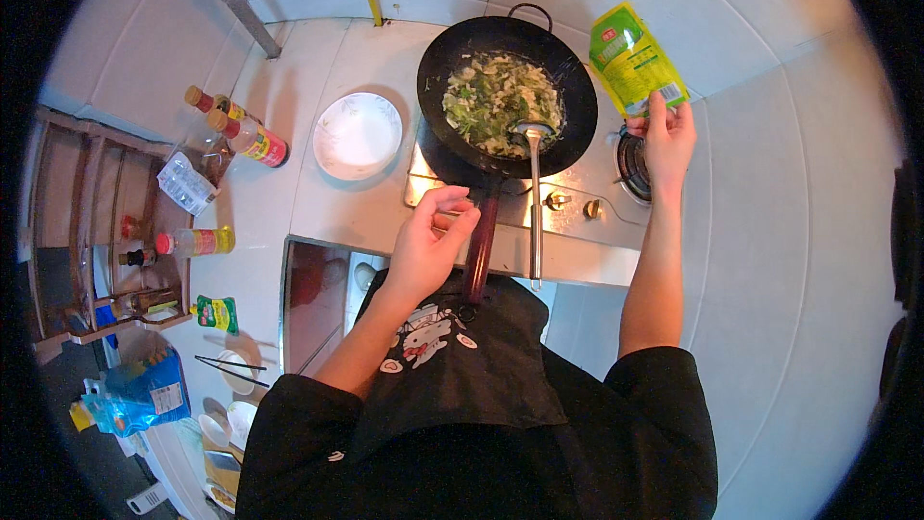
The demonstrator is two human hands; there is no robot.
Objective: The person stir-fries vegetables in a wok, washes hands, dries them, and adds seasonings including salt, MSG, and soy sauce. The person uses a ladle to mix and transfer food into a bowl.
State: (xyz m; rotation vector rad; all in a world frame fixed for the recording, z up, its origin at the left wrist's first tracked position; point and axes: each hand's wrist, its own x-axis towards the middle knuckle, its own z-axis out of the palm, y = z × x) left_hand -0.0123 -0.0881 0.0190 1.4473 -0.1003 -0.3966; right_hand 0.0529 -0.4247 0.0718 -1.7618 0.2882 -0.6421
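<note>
My right hand (665,141) grips the lower edge of a green and yellow seasoning packet (639,61), lifted at the right of the wok near the tiled wall. My left hand (437,242) hovers beside the dark red wok handle (482,245), its fingers loosely curled and apart, with nothing seen in them. A black wok (440,119) sits on the gas stove (570,188). Inside it lie chopped greens mixed with pale, egg-like pieces (498,97). A metal spatula (535,209) rests with its blade in the food and its handle over the near rim.
Left of the wok is a white bowl (357,136). Sauce bottles (256,141), an oil-coloured bottle (206,241) and a green packet (216,313) stand or lie farther left by a wooden rack (86,231). Black chopsticks (234,368) lie across a small bowl. A second burner (635,166) is at right.
</note>
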